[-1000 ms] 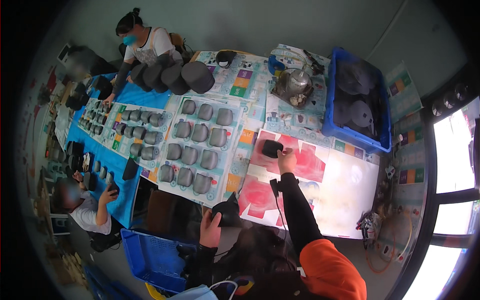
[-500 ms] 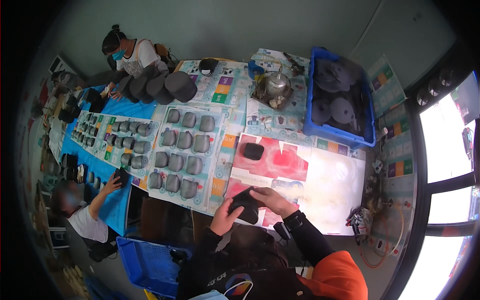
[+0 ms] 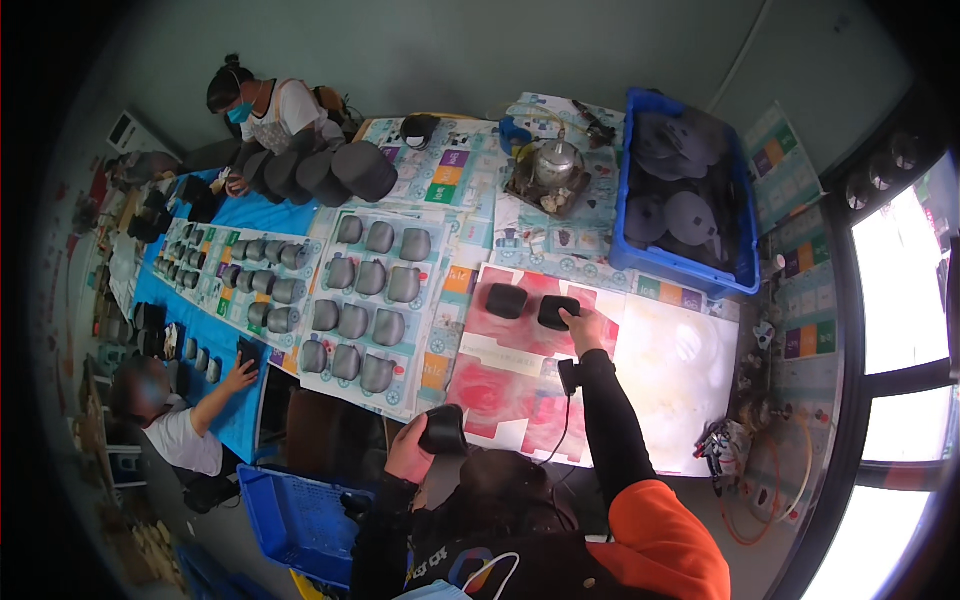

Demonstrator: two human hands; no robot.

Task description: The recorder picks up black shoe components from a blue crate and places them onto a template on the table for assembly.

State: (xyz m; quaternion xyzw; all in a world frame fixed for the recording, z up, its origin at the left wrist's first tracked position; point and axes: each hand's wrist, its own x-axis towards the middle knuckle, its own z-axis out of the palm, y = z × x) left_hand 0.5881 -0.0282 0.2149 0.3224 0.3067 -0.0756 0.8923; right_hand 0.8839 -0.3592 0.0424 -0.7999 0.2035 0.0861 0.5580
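Observation:
My left hand is closed round the side of a black, rounded-square, pouch-like piece, held just off the table's front edge. My right hand reaches forward over a red-and-white sheet. Its fingers grip the right edge of a second black piece that rests on the sheet; the thumb side is partly hidden. Just left of that lies a third black piece of the same shape, with a small gap between them.
Rows of grey rounded pieces cover boards to the left. Stacked dark discs stand behind. A blue crate holds dark sheets; a metal pot sits beside it. Two masked co-workers work at the left. A blue basket is low left.
My hands were together at the table's front edge around black material. They have parted: the right moved forward with one piece onto the sheet, the left drew back with another.

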